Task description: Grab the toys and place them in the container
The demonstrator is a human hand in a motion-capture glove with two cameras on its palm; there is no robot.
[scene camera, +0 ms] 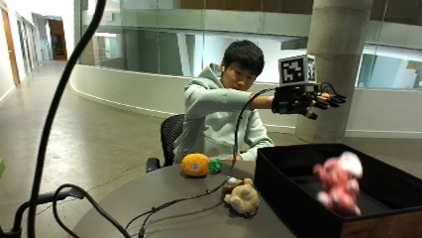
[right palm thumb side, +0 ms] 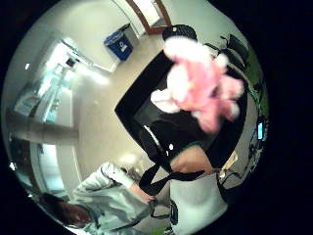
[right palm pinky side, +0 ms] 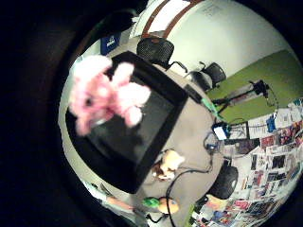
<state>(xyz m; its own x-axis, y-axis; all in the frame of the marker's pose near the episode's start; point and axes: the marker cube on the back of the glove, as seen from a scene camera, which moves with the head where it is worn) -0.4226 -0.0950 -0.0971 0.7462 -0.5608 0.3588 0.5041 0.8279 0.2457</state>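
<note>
Gloved right hand (scene camera: 308, 101) raised above the far side of the large black rectangular container (scene camera: 296, 198), grip spread wide, holding nothing. Fluffy pink plush toy (scene camera: 338, 184) in mid-air inside the container's opening, apart from the hand. Left on the grey round tabletop (scene camera: 184, 208): beige plush animal (scene camera: 242, 197) just beside the container's near-left wall; orange round toy (scene camera: 196, 164) and small green toy (scene camera: 215, 166) farther back.

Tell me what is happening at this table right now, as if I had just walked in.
A person seated at a round table is clearing toys into a black container. The gloved right hand is raised above the container with its fingers spread, holding nothing. A pink plush toy is in mid-air over the open container, apparently just let go. A tan plush toy lies on the table beside the container, and an orange toy and a small green toy sit further back.
</note>
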